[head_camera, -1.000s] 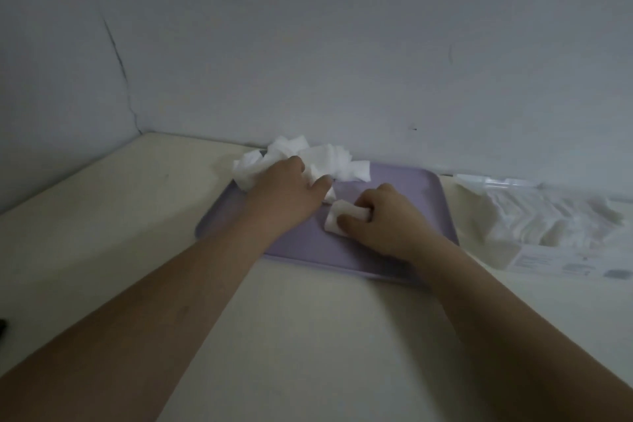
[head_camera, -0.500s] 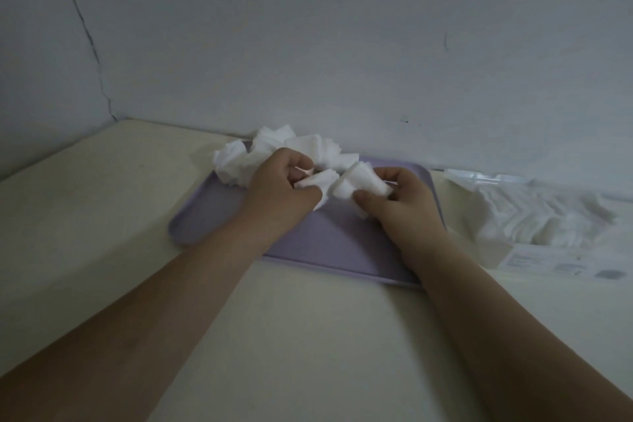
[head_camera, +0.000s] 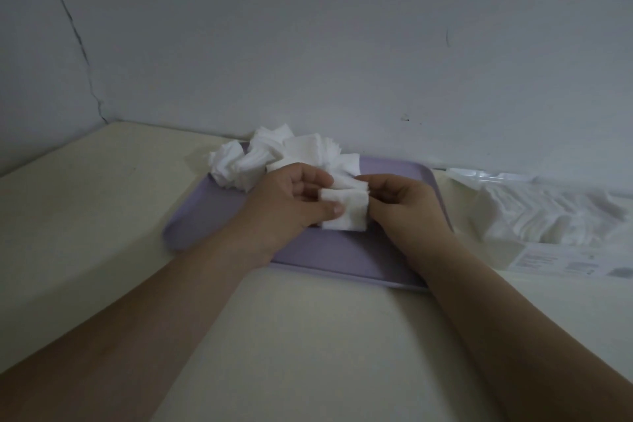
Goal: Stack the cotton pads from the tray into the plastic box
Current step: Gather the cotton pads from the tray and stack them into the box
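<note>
Over the purple tray (head_camera: 212,216), the left hand (head_camera: 291,205) and right hand (head_camera: 407,205) together pinch a small stack of cotton pads (head_camera: 346,209); the plastic box (head_camera: 548,216) sits just right of it.

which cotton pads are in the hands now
The small stack over the tray, pinched between left hand and right hand; the loose heap lies at the tray's back, others in the box.

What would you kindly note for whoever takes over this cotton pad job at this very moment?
Left hand and right hand both pinch a small stack of pads above the purple tray.
A loose pile of pads lies at the tray's far left corner.
The plastic box, right of the tray, already holds pads.
To do: box this stack, then the pile.
</note>
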`<state>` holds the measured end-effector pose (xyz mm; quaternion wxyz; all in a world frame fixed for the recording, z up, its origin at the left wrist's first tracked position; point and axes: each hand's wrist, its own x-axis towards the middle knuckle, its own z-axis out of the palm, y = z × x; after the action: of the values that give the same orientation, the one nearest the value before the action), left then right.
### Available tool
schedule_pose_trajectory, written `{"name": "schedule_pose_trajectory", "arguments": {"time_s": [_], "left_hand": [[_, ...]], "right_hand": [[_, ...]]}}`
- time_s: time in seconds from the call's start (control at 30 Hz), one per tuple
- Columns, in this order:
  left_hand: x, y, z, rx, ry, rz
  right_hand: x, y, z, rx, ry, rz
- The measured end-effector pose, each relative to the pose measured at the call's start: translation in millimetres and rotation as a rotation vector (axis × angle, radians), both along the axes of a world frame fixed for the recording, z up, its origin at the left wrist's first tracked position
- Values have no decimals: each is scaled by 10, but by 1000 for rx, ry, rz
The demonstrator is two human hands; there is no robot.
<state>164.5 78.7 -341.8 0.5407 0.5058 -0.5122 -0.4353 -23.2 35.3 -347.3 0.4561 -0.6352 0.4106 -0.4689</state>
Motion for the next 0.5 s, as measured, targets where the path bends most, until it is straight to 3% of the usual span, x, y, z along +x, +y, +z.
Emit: {"name": "schedule_pose_trajectory", "arguments": {"time_s": [0.27, 0.43, 0.5], "left_hand": [[5, -14, -28, -29, -61, 45], [-8, -38, -32, -66, -76, 92], [-12, -37, -26, -77, -78, 107]], "right_hand": [[28, 9, 9, -28, 6, 15], [26, 27, 42, 67, -49, 130], [39, 56, 22, -15, 61, 113]]}}
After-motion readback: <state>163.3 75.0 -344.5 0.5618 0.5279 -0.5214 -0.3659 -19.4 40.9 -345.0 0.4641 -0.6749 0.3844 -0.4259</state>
